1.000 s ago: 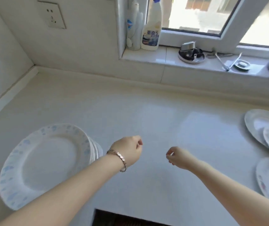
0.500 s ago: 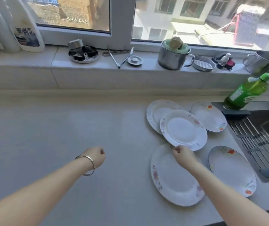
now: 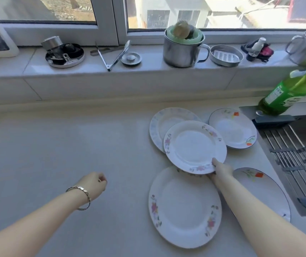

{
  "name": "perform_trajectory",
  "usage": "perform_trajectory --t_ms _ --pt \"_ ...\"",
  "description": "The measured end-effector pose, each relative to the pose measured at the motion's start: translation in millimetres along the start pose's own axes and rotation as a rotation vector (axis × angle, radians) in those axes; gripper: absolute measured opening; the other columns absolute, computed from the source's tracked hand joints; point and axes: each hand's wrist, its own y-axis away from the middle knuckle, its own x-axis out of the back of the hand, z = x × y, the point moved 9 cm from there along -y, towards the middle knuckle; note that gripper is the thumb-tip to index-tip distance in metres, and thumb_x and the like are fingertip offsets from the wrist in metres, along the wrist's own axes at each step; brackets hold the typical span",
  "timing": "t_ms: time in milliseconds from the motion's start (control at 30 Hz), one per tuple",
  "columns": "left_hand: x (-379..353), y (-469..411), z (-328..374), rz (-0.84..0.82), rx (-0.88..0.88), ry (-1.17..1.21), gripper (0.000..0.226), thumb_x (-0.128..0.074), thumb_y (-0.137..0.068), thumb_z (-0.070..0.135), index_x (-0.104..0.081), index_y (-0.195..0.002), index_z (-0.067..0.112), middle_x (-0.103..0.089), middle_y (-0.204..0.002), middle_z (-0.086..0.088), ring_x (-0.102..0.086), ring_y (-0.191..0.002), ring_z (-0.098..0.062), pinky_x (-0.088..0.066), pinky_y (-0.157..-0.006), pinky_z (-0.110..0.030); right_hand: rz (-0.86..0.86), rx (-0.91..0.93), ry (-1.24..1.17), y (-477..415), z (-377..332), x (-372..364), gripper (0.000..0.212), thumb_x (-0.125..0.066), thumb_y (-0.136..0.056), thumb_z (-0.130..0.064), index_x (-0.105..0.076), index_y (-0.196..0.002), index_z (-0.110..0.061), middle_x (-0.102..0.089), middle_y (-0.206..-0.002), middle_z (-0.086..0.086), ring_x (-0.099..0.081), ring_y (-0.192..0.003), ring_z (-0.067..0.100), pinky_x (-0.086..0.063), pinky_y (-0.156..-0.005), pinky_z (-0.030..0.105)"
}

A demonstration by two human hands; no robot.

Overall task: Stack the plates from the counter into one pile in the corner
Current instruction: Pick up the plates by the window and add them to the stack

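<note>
plate (image 3: pixel 195 145) gripped, right hand (image 3: pixel 221 170); bottle label (image 3: pixel 275 94) unreadable

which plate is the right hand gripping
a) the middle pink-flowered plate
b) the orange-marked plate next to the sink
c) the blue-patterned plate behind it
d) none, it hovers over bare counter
a: the right hand pinches the near rim of the middle pink-flowered plate, thumb on top of the rim, with that edge over the far rim of the nearest plate.
</note>
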Motion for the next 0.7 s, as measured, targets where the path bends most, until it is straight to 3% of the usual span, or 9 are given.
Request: perform_trajectory --t_ms 100,267,333,500,567,700 --pt "9 1 -11 0.025 0.022 0.034 0.025 -0.046 -0.088 0.011 -0.053 -0.067 0.023 -0.064 -0.069 0.004 -0.065 -0.072 -0.023 -0.045 -0.062 -0.023 -0.034 0.082 0.045 4 -8 -2 0.029 -0.06 -0.087 -0.008 -0.058 -0.114 0.002 -0.064 -0.092 0.013 -0.062 -0.092 0.035 -0.053 -0.082 0.048" --pt "42 3 -37 0.125 0.027 0.113 0.021 -0.047 -0.089 0.012 -0.057 -0.073 0.019 -0.064 -0.069 0.003 -0.063 -0.066 -0.018 -0.041 -0.057 -0.02 -0.2 0.149 0.109 42 -12 -26 0.018 -0.056 -0.089 -0.004 -0.058 -0.107 -0.001 -0.063 -0.085 0.014 -0.061 -0.064 0.025 -0.052 -0.048 0.029" --pt "61 10 -52 0.181 0.025 0.125 0.022 -0.047 -0.089 0.012 -0.056 -0.071 0.021 -0.064 -0.069 0.003 -0.062 -0.064 -0.017 -0.04 -0.055 -0.018 -0.28 0.18 0.133 65 -10 -46 0.012 -0.055 -0.089 -0.004 -0.058 -0.101 -0.005 -0.063 -0.081 0.011 -0.064 -0.058 0.021 -0.052 -0.041 0.022" --pt "107 39 -117 0.294 0.07 0.214 0.024 -0.044 -0.087 0.007 -0.056 -0.071 0.02 -0.064 -0.07 0.002 -0.066 -0.074 -0.027 -0.049 -0.069 -0.029 -0.47 0.225 0.188 144 8 -122 0.01 -0.057 -0.088 -0.005 -0.062 -0.087 -0.014 -0.065 -0.079 0.007 -0.064 -0.061 0.016 -0.053 -0.045 0.019" --pt "130 55 -153 0.36 0.091 0.244 0.025 -0.044 -0.086 0.008 -0.054 -0.069 0.024 -0.066 -0.073 -0.001 -0.068 -0.081 -0.03 -0.052 -0.077 -0.035 -0.557 0.236 0.216 182 21 -161 0.01 -0.057 -0.088 -0.006 -0.062 -0.09 -0.014 -0.066 -0.079 0.006 -0.064 -0.061 0.017 -0.055 -0.047 0.02" --pt "183 94 -236 0.515 0.117 0.297 0.029 -0.046 -0.085 0.009 -0.05 -0.066 0.029 -0.069 -0.086 -0.009 -0.069 -0.082 -0.031 -0.052 -0.075 -0.034 -0.709 0.239 0.266 260 59 -241 0.011 -0.058 -0.086 -0.003 -0.063 -0.087 -0.013 -0.065 -0.076 0.009 -0.066 -0.048 0.012 -0.056 -0.047 0.021"
